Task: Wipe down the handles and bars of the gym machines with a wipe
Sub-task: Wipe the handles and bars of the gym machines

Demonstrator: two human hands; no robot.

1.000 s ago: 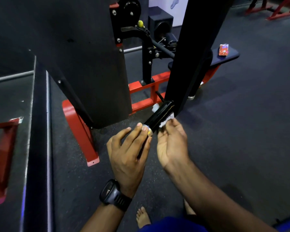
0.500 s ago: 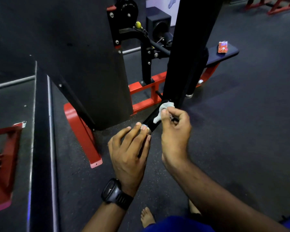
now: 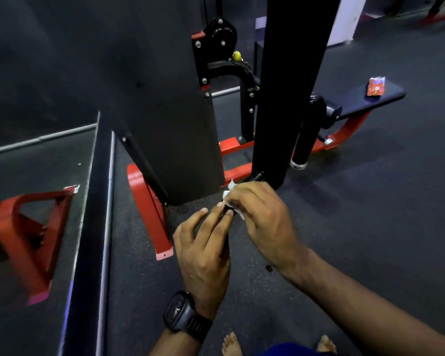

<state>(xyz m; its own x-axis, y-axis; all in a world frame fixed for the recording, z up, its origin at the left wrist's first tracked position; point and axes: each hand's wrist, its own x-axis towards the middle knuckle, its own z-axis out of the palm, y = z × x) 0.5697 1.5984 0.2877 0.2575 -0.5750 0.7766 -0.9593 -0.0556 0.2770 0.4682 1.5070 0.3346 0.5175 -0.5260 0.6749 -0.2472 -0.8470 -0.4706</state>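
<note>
Right hand (image 3: pixel 262 219) curls the wipe (image 3: pixel 228 193) round the handle (image 3: pixel 258 176) to scrub; left hand (image 3: pixel 203 250), fingers straight, braces its near end.

We are finding the widest open floor (image 3: pixel 370 227) lying from two round to five o'clock of our right hand (image 3: pixel 262 217), which is curling round the wipe (image 3: pixel 228 194). At twelve o'clock the black post (image 3: pixel 290 86) is rising just behind our knuckles, blocking a straight reach. At eleven the big black panel (image 3: pixel 165 111) is closing that side. The red foot (image 3: pixel 149 209) is sitting near our left hand (image 3: pixel 203 247) at nine o'clock, and beyond it the dark ledge (image 3: pixel 93 227) is walling off the left. At one o'clock the padded roller (image 3: pixel 306 140) is hanging just beside the post.
</note>
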